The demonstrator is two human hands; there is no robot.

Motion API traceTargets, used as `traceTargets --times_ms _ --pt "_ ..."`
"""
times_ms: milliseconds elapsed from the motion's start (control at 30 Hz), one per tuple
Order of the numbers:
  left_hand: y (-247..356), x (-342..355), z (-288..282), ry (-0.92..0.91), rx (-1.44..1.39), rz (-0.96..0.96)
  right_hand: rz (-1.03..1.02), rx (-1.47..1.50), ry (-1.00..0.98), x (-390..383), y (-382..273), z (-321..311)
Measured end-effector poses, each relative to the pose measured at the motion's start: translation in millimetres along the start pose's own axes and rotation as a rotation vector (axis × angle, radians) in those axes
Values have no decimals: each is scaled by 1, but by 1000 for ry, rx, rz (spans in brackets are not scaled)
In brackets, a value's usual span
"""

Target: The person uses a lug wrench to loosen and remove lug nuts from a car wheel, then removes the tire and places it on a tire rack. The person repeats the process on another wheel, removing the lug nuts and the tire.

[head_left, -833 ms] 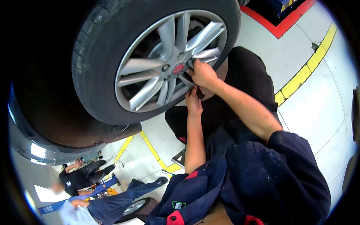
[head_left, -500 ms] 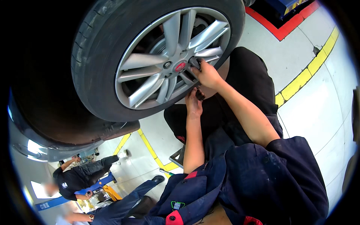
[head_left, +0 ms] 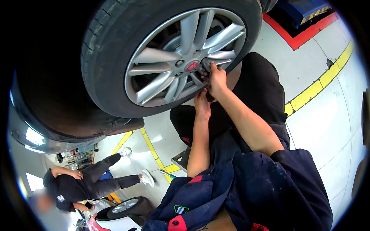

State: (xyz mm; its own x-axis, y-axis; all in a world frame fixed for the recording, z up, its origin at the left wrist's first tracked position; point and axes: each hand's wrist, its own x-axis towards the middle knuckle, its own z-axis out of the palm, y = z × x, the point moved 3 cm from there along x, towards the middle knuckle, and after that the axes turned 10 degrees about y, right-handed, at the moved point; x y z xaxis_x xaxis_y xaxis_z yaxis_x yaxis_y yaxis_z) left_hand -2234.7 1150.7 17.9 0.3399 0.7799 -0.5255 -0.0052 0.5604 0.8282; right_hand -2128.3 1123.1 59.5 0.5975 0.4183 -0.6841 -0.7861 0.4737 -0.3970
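A silver multi-spoke wheel (head_left: 177, 82) with a black tire (head_left: 104, 73) fills the upper middle, its red centre cap (head_left: 191, 66) facing me. My right hand (head_left: 217, 80) is closed around a short dark grey cylinder (head_left: 206, 65), perhaps a socket, held at the hub just right of the cap. Lug bolt heads (head_left: 179, 63) show left of the cap. Below it, near the rim's lower edge, my left hand (head_left: 202, 104) is curled around something small and dark (head_left: 209, 97). Its kind is too hidden to tell.
Car bodywork (head_left: 58, 127) overhangs at left. A co-worker (head_left: 83, 181) holding a phone stands lower left, near another wheel (head_left: 129, 208). A metal tool with a green part (head_left: 166, 173) shows beside my clothing. Yellow floor lines (head_left: 308, 96) and a blue machine (head_left: 300, 11) lie right.
My view has shifted slightly, so the wheel sits a little higher and farther right. My right hand stays at the hub, its grip turned. One co-worker has left view; another wheel now shows.
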Motion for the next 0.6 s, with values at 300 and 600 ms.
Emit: traceTargets --times_ms 300,600 --pt "-11 5 -9 14 -41 -25 719 -5 -668 27 -8 -17" --pt "-1 6 -3 10 87 154 -858 -1388 -235 23 -22 -3"
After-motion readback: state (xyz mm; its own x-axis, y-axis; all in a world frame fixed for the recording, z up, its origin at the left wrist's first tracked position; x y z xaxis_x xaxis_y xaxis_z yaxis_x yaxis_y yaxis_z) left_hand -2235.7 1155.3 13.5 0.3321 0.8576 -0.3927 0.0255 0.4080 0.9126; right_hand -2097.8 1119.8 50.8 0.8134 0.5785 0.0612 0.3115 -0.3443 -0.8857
